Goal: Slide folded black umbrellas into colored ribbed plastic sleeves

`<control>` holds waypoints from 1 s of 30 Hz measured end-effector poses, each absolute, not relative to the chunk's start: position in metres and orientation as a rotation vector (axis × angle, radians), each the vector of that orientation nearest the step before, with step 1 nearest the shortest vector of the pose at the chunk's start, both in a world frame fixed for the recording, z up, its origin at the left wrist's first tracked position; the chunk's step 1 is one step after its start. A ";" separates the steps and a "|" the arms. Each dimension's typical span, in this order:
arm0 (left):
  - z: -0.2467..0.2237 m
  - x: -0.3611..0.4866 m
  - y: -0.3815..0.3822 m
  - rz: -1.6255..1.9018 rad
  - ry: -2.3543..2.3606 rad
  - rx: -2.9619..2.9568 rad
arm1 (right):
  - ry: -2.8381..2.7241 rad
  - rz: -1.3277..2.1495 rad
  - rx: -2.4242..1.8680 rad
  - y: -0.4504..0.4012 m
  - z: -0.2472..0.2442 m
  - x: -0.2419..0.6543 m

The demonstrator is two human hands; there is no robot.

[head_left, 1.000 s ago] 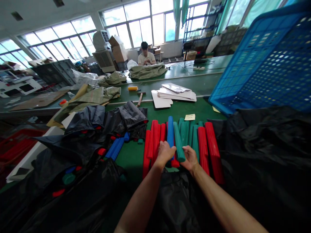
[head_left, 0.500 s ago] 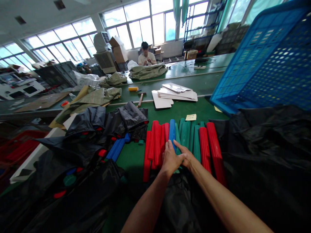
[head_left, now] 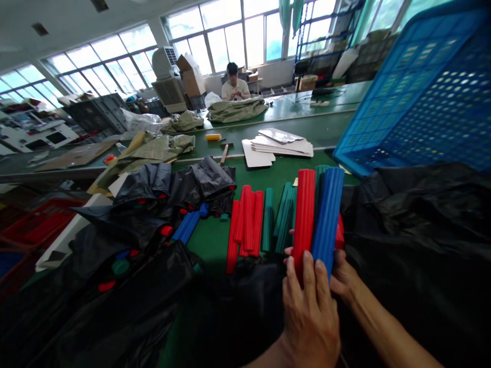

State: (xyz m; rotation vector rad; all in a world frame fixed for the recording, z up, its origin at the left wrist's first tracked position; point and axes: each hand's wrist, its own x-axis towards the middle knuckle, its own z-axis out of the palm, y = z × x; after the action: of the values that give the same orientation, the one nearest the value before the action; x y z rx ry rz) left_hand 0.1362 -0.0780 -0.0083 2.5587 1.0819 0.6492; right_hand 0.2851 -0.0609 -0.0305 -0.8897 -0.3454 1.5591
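Both hands grip an upright bundle of ribbed plastic rods: a red rod (head_left: 304,214) and a blue rod (head_left: 329,220) in front, a green rod (head_left: 319,181) behind, and some red at its right side. My left hand (head_left: 311,301) is closed round the near side, its fingers lying across the red and blue rods. My right hand (head_left: 344,278) is wrapped round the right and far side; part of its fingers is hidden. To the left on the table lie several red rods (head_left: 248,220) and several green rods (head_left: 268,220).
Black bags (head_left: 134,245) with coloured rod ends showing lie left, near some blue rods (head_left: 186,226). A blue crate (head_left: 387,97) and black sheeting (head_left: 414,225) are at right. Beyond lie white sheets (head_left: 280,148) and a hammer (head_left: 224,153). A person (head_left: 235,88) sits at the back.
My hands have moved right and nearer from the pile. A blue rod that stood among the others is lifted, now bundled with red and green rods between both hands.
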 end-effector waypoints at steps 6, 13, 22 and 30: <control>-0.033 0.130 -0.109 0.473 1.023 2.561 | -0.338 1.644 -0.959 -0.099 -0.073 0.262; 0.008 0.098 -0.075 0.569 0.693 2.385 | -0.253 1.508 -0.952 -0.109 -0.080 0.271; -0.051 0.032 0.051 -0.035 1.936 1.939 | -0.224 1.500 -0.601 -0.129 -0.057 0.289; 0.014 0.028 0.042 0.234 1.541 2.132 | -0.273 1.655 -0.548 -0.146 -0.049 0.291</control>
State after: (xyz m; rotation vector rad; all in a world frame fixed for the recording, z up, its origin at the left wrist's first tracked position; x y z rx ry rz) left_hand 0.0280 0.0416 0.0143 2.1316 1.5410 0.2345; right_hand 0.2914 -0.1459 -0.0487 -0.5481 -0.2729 1.6552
